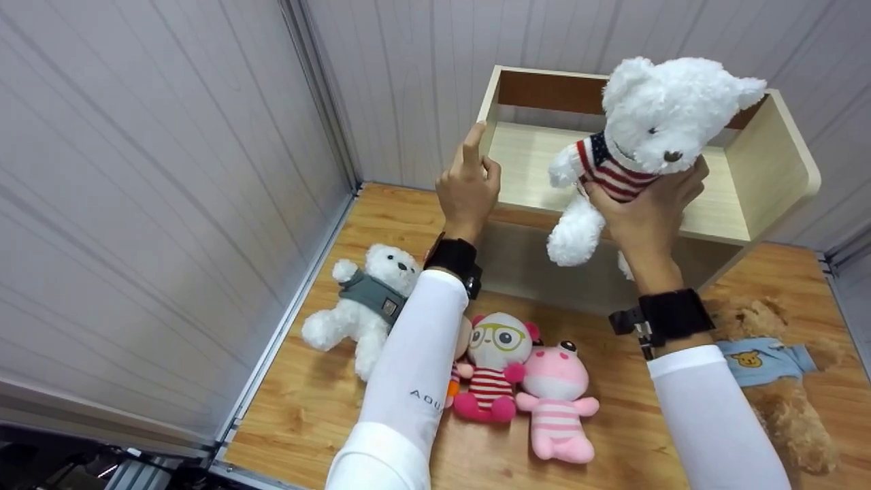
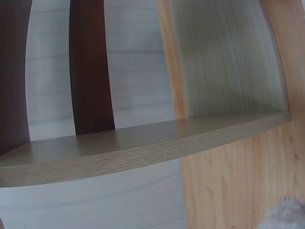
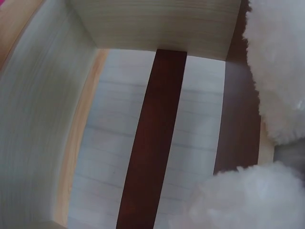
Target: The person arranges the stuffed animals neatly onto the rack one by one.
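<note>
One white bear [image 1: 616, 170], near upright, head above my right hand, at one shelf's [image 1: 527, 167] front.
Right hand [image 1: 650, 214]: nearer, clasping it.
Left hand [image 1: 469, 187]: by the side panel [image 2: 143, 145] (gripping? I cannot tell).
Floor [image 1: 381, 211]: two bears [image 1: 371, 292], one panda [image 1: 500, 340], one pink frog [image 1: 556, 381], one half-hidden doll [image 1: 465, 338].

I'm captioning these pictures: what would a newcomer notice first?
The white bear in a striped sweater, held up by the right hand in front of the shelf. Next, the pink toy and the doll with glasses, side by side on the wooden floor.
</note>
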Demonstrator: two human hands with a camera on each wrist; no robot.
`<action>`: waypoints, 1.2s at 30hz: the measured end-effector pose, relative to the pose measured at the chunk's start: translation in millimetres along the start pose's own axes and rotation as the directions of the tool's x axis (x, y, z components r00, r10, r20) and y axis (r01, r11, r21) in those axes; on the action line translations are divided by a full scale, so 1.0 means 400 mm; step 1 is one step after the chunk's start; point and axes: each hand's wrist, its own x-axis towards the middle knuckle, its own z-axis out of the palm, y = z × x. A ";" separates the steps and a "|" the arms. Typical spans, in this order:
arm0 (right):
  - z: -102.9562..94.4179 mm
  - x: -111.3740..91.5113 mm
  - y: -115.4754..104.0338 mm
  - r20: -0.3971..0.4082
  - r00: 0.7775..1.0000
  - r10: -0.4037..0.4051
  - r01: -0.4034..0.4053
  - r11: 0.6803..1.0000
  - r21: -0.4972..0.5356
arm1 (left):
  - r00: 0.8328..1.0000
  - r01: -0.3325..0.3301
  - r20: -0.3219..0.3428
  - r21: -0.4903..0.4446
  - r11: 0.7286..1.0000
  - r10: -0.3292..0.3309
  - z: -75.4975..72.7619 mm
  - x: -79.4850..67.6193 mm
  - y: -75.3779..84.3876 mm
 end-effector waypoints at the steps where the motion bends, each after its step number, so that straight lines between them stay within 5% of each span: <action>1: -0.001 -0.002 0.001 0.008 1.000 0.004 -0.004 1.000 -0.004 | 1.000 0.002 0.003 -0.002 1.000 -0.002 -0.001 -0.001 -0.001; 8: -0.014 -0.020 0.007 0.083 0.994 0.073 -0.071 0.997 -0.025 | 1.000 0.015 0.004 -0.019 1.000 -0.015 -0.001 -0.002 -0.001; 18: -0.023 -0.041 -0.006 0.058 0.972 0.228 -0.216 0.963 -0.165 | 1.000 0.005 0.008 -0.019 1.000 -0.005 -0.001 -0.004 0.006; 27: -0.022 -0.045 -0.014 0.027 0.990 0.141 -0.136 0.982 -0.131 | 1.000 0.004 -0.004 -0.010 1.000 -0.004 -0.003 -0.006 0.005; 36: -0.029 -0.020 -0.015 0.098 0.975 0.199 -0.197 0.980 -0.029 | 1.000 -0.007 -0.003 -0.013 1.000 0.007 -0.006 -0.006 0.007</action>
